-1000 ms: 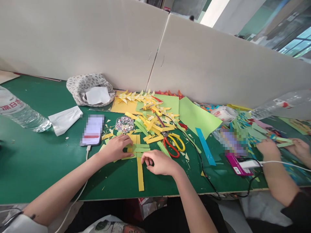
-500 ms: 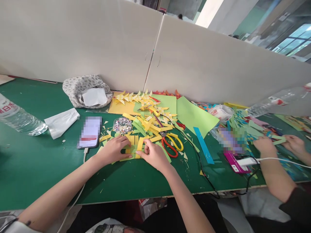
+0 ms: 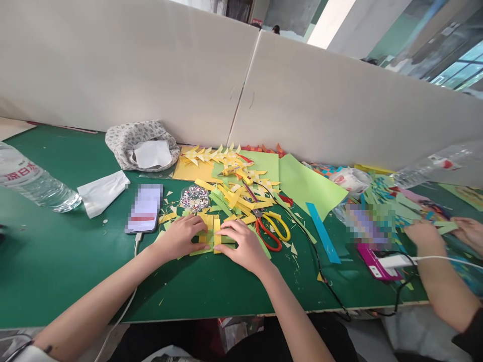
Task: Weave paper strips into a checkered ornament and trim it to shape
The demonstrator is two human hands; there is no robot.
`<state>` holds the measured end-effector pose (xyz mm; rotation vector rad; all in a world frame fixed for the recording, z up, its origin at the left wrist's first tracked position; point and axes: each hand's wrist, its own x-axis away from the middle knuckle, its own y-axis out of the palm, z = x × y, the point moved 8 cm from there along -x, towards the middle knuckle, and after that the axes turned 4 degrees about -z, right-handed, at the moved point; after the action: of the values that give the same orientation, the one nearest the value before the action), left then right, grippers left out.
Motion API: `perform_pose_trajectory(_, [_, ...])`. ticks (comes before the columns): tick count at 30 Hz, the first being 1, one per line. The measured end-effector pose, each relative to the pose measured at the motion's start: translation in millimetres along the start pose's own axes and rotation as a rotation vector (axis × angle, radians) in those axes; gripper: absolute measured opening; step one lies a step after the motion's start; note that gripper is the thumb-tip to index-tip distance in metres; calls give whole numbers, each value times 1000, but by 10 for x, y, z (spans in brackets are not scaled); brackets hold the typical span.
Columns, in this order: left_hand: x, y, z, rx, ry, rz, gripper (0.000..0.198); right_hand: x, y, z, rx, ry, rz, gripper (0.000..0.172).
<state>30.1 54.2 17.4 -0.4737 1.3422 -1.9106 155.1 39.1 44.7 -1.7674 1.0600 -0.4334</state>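
Note:
Green and yellow paper strips, partly woven together [image 3: 206, 240], lie on the table in front of me. My left hand [image 3: 181, 236] holds down the weave's left side, fingers curled above and thumb at the lower edge. From the right, my right hand [image 3: 243, 246] grips an upright yellow paper strip [image 3: 217, 235], fingertips near its upper part and thumb near its lower end. Just behind the hands lie a round clear case of shiny gems [image 3: 194, 198] and loose yellow strips [image 3: 236, 200]. Scissors with red and yellow handles [image 3: 269, 231] rest right of my right hand.
A phone [image 3: 145, 207] on a white cable and a water bottle [image 3: 35, 178] are at left. A yellow glue gun [image 3: 241, 175] lies among scraps; its black cord runs rightward. A co-worker's hands [image 3: 426, 236] handle strips at right, near a magenta box [image 3: 373, 261].
My right hand has gone from pinching the yellow strip to spreading its fingers along it, and the strip stands straighter, nearer the left-hand strips. The camera view has shifted slightly.

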Motion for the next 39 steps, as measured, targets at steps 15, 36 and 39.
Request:
perform_pose_trajectory(15, [2, -170, -19, 147, -111, 20, 40, -14, 108, 146, 127, 100, -111, 49])
perform_pose_trajectory(36, [-21, -63, 188, -1, 73, 49, 15, -8, 85, 127, 45, 17, -90, 23])
perform_pose_trajectory(39, [-26, -22, 251, -32, 129, 44, 20, -5, 79, 177, 18, 27, -71, 20])
